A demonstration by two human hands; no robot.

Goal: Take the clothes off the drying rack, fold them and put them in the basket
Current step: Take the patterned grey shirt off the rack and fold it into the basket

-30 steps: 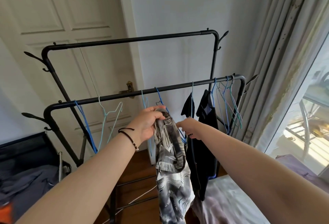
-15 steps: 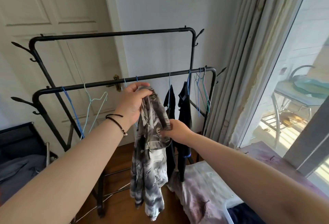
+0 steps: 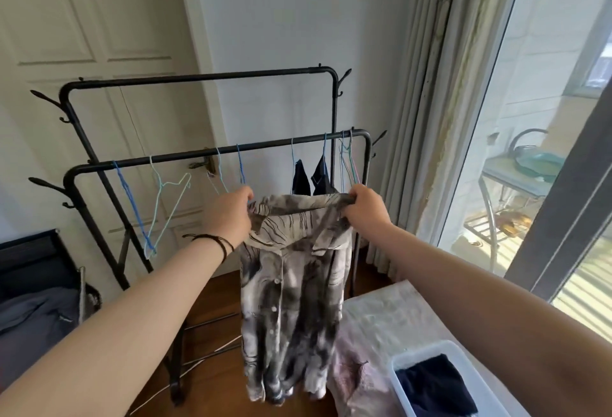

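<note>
Writing: none is showing legibly.
Hands: left hand (image 3: 231, 216) and right hand (image 3: 364, 208) are gripping the patterned shirt (image 3: 291, 300) by its shoulders.
Room: the drying rack (image 3: 212, 151) is standing before a white door (image 3: 99, 36).

**Shirt held before the rack**

The shirt (image 3: 291, 300) hangs between the left hand (image 3: 230, 218) and right hand (image 3: 364, 209), in front of the drying rack (image 3: 212, 153). Hangers (image 3: 159, 211) hang on the near rail. Right of the shirt, the basket (image 3: 440, 380) sits on the bed (image 3: 374, 324).

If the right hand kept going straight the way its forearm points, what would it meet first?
Probably the dark garments on the rack's front rail, just beyond the right hand gripping the shirt; depth is unclear.
</note>
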